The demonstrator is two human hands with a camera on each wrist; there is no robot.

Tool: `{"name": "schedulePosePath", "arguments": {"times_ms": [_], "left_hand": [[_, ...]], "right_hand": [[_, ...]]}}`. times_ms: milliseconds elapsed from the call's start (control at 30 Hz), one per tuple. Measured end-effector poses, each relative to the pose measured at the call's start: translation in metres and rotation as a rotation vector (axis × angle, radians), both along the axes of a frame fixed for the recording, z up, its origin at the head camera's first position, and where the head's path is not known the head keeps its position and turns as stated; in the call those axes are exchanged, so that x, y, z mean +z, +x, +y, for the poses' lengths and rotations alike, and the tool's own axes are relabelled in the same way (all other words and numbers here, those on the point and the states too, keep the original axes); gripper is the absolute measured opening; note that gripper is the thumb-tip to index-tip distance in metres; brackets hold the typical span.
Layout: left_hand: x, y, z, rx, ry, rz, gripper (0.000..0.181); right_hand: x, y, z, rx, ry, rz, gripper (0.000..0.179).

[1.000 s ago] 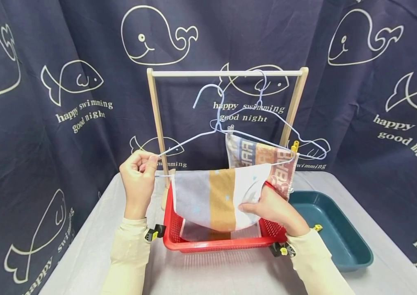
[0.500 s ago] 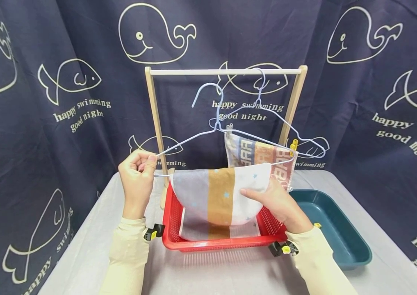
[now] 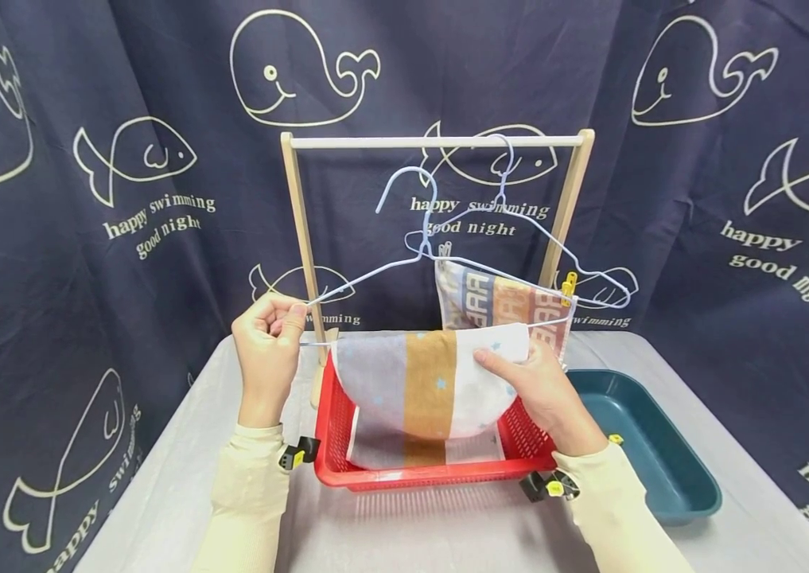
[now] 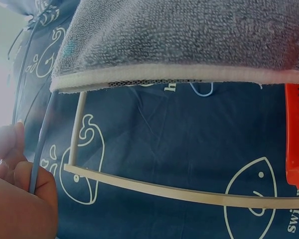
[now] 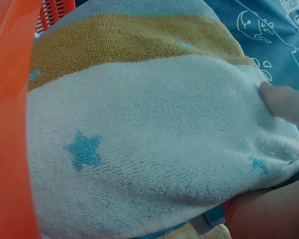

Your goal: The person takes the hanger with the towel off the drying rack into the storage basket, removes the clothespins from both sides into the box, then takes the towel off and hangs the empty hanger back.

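My left hand (image 3: 270,342) grips the left end of a light blue wire hanger (image 3: 390,264), its fingers curled round the wire. Over the hanger's bottom bar drapes a small terry towel (image 3: 429,382) with grey, mustard and white bands and blue stars. At the towel's right side my right hand (image 3: 543,390) pinches the white band, thumb in front and the other fingers behind. The right wrist view shows the thumb (image 5: 284,102) pressing on the cloth. Below hangs the towel's back layer, over the red basket (image 3: 433,477).
Behind stands a wooden rack (image 3: 433,143) with a second hanger (image 3: 503,179) on its bar. A patterned towel (image 3: 507,302) hangs from it by clothespins, one of them yellow (image 3: 569,288). A teal tray (image 3: 662,454) with a small yellow item (image 3: 615,438) sits at the right.
My right hand has moved up along the towel's white band toward the hanger bar. The towel's front layer now hangs flatter, showing more of the back layer. My left hand stays on the hanger.
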State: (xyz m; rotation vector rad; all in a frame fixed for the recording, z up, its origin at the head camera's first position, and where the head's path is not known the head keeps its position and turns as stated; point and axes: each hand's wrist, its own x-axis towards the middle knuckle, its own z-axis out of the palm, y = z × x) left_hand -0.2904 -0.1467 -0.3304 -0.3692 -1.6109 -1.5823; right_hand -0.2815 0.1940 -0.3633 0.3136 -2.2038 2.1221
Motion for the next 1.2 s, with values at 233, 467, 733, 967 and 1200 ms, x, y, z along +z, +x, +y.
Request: {"name": "schedulePosePath", "arguments": {"times_ms": [233, 467, 733, 967, 1200], "left_hand": [[0.0004, -0.0005, -0.0005, 0.005, 0.001, 0.008, 0.010], [0.0013, -0.0001, 0.0003, -0.015, 0.024, 0.018, 0.009], [0.0012, -0.0007, 0.0008, -0.010, 0.031, 0.023, 0.009], [0.0013, -0.0005, 0.0007, -0.007, 0.036, 0.022, 0.008], [0.0012, 0.0011, 0.0011, -0.004, 0.046, 0.014, 0.009]], "right_hand": [[0.0002, -0.0003, -0.0005, -0.030, 0.043, -0.025, 0.037], [0.0016, 0.0003, -0.0008, -0.024, 0.079, -0.024, 0.043], [-0.0001, 0.0008, -0.0011, -0.041, 0.119, -0.020, 0.045], [-0.0010, 0.0011, -0.0021, -0.017, 0.118, -0.029, 0.044], [-0.0013, 0.0018, -0.0022, -0.012, 0.153, -0.044, 0.043]]}}
